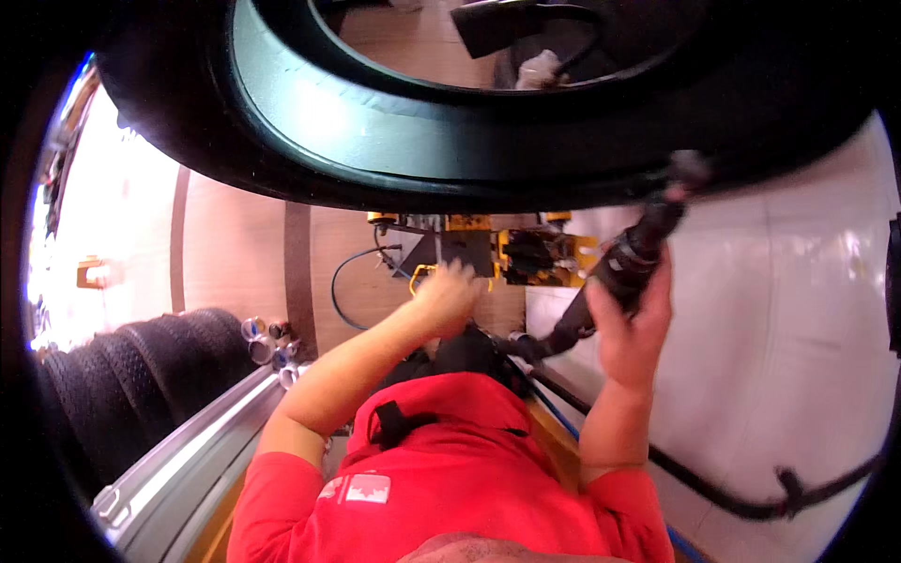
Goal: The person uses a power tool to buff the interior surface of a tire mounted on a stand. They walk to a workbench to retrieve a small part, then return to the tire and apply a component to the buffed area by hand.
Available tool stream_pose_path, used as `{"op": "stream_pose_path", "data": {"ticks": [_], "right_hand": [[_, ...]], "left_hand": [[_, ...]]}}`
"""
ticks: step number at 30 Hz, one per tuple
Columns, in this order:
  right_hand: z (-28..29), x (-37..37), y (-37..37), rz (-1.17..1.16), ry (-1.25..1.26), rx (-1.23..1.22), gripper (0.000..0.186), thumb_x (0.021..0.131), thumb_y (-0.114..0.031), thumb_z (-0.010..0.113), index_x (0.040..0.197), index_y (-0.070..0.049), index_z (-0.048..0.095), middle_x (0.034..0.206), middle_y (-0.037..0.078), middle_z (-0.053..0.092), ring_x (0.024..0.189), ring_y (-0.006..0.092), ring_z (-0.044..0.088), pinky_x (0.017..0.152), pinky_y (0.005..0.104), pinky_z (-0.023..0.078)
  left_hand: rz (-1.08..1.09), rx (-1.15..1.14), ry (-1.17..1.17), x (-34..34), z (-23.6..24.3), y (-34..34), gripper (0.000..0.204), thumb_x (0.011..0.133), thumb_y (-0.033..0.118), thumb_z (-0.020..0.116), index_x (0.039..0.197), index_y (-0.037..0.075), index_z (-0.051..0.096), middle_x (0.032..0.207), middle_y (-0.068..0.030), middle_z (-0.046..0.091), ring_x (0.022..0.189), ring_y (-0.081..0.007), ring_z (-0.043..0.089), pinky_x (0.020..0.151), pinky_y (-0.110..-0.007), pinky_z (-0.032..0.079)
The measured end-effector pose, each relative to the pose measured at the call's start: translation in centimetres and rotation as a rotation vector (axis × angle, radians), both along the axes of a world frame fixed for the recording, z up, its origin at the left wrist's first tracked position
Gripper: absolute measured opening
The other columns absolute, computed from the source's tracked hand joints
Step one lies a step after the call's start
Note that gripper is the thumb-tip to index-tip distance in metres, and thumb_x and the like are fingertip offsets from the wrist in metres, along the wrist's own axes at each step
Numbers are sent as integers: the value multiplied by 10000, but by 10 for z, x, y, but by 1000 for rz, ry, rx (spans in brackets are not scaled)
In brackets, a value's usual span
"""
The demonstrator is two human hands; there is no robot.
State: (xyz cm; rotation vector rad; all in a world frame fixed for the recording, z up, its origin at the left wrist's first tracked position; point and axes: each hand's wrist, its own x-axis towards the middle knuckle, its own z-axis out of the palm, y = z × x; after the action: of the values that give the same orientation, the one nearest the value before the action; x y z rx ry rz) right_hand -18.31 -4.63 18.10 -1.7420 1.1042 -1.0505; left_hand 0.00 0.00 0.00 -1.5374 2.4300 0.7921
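2 bare hands in view. Right hand (633,328), right of center: wrapped around 1 black handheld tool (631,261), gripped mid-body. Tool sits on a slant, tip toward the upper right, tail toward frame center. Tip is blurred at the lower edge of 1 large black tire (394,150); can't tell if it's touching.

Left hand (450,296), near frame center: fingers blurred, can't tell if open, closed or holding something. It's nearest the yellow-and-black machine parts (547,258) just right of it, under the tire.

Tire fills the top of the frame, 1 round opening in it, 1 whitish object (540,70) visible through that.

Lower left: row of at least 4 treaded tires (131,371), exact count unclear. Just right of them, cluster of about 5 small cylindrical containers (261,350). 1 silver rail (188,446) below, running diagonally.

Hoses: 1 thick black hose (723,502) lower right, 1 thin blue-gray hose (336,291) curving left of the left hand.

Floor (235,235), left of center: 2 dark stripes. 1 red shirt (450,479), bottom center.
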Motion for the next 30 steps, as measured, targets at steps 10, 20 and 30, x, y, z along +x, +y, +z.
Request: {"op": "stream_pose_path", "data": {"ticks": [10, 20, 30], "right_hand": [[158, -70, 68, -150, -531, -466, 623, 779, -94, 557, 1350, 20, 337, 1118, 228, 545, 889, 321, 595, 779, 448, 502], [212, -183, 64, -434, -641, -615, 536, 818, -169, 567, 1281, 61, 426, 1141, 204, 577, 921, 285, 602, 792, 397, 516], [213, -242, 55, -364, -671, -639, 500, 851, -163, 577, 1283, 24, 407, 1136, 152, 556, 896, 217, 571, 735, 323, 493]], "left_hand": [[119, 398, 1052, -43, -7, 82, 304, 845, 257, 641, 1055, 42, 594, 962, -165, 639, 916, -282, 598, 797, -389, 452], [48, 349, 1082, -39, -18, 141, 270, 923, 192, 541, 1142, 32, 543, 1047, -139, 624, 988, -196, 557, 880, -346, 444], [155, 189, 1007, -29, -29, 127, 414, 902, 291, 597, 1246, 70, 539, 1062, -147, 640, 985, -207, 585, 857, -335, 446]]}}
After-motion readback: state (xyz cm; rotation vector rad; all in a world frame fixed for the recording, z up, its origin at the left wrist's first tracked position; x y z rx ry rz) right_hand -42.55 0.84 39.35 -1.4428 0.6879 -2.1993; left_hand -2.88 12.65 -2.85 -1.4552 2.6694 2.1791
